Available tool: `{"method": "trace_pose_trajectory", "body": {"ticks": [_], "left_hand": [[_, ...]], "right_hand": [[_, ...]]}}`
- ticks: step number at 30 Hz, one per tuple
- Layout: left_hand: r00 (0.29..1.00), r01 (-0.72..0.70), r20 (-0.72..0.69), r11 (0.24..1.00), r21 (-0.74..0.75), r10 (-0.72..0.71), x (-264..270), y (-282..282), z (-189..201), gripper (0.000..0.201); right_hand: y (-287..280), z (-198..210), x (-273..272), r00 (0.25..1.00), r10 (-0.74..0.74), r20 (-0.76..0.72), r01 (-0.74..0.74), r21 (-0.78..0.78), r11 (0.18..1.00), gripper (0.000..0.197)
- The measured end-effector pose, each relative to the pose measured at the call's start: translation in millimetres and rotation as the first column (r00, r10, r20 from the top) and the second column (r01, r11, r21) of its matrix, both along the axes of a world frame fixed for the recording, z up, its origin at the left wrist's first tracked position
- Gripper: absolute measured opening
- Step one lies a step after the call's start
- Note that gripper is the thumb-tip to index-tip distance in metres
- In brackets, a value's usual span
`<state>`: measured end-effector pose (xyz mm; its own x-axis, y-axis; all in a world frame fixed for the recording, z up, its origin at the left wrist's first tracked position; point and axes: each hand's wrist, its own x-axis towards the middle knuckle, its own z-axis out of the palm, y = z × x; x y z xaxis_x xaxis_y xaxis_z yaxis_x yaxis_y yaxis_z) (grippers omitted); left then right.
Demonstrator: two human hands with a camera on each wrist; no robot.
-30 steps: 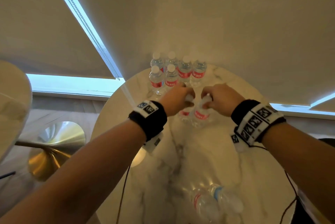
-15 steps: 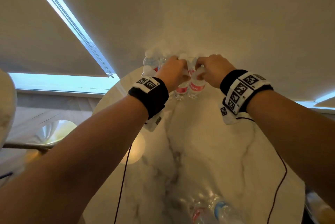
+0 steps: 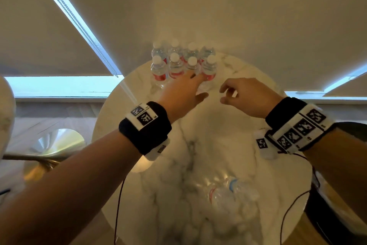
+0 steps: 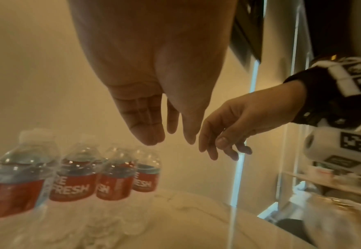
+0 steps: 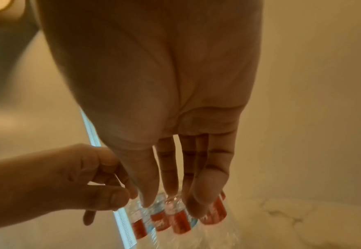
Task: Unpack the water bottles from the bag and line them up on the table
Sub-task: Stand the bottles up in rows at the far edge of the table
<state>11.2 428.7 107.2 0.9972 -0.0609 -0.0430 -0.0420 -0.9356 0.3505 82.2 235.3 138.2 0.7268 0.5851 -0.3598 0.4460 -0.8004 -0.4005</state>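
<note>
Several clear water bottles (image 3: 175,66) with white caps and red labels stand in two rows at the far edge of the round marble table (image 3: 218,135). My left hand (image 3: 200,86) hovers just in front of the front row, fingers straight, holding nothing. My right hand (image 3: 223,95) hangs beside it to the right, fingers loosely bent and empty. In the left wrist view the left hand (image 4: 170,139) is above and right of the bottles (image 4: 75,183). In the right wrist view the right hand (image 5: 170,198) hangs over the bottles (image 5: 181,222). A clear plastic bag (image 3: 228,195) with more bottles lies near me.
A second marble table top (image 3: 6,115) juts in at the left edge, with a gold pedestal base (image 3: 55,145) on the floor below. Window blinds close in behind the far edge of the table. Thin cables (image 3: 119,195) hang from both wrists.
Both hands carried one bottle each to the far group, set them down in the front row and let go. The hands have drawn back a little, now empty.
</note>
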Motion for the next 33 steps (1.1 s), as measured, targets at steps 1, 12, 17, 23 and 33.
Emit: {"method": "trace_pose_trajectory", "body": {"ticks": [1, 12, 17, 23, 33], "left_hand": [[0.999, 0.041, -0.024, 0.999, -0.032, -0.041, -19, -10, 2, 0.047], [0.801, 0.332, -0.406, 0.890, -0.312, -0.441, -159, -103, 3, 0.054], [0.781, 0.345, -0.426, 0.884, -0.316, -0.457, -146, -114, -8, 0.033], [0.812, 0.290, -0.435, 0.915, -0.280, -0.390, -90, -114, -12, 0.031], [0.782, 0.231, -0.483, 0.903, -0.363, -0.394, -18, -96, -34, 0.036]], "right_hand": [[-13, 3, -19, 1.000, 0.011, -0.022, -0.012, -0.004, 1.000, 0.027], [-127, -13, -160, 0.942, 0.189, -0.279, -0.217, -0.074, 0.973, 0.043], [-125, -31, -159, 0.978, 0.146, -0.151, -0.152, -0.031, 0.988, 0.023], [-112, -31, -90, 0.998, 0.048, -0.042, -0.048, 0.012, 0.999, 0.024], [-101, -38, 8, 0.999, -0.040, 0.024, 0.038, 0.078, 0.996, 0.025]]}}
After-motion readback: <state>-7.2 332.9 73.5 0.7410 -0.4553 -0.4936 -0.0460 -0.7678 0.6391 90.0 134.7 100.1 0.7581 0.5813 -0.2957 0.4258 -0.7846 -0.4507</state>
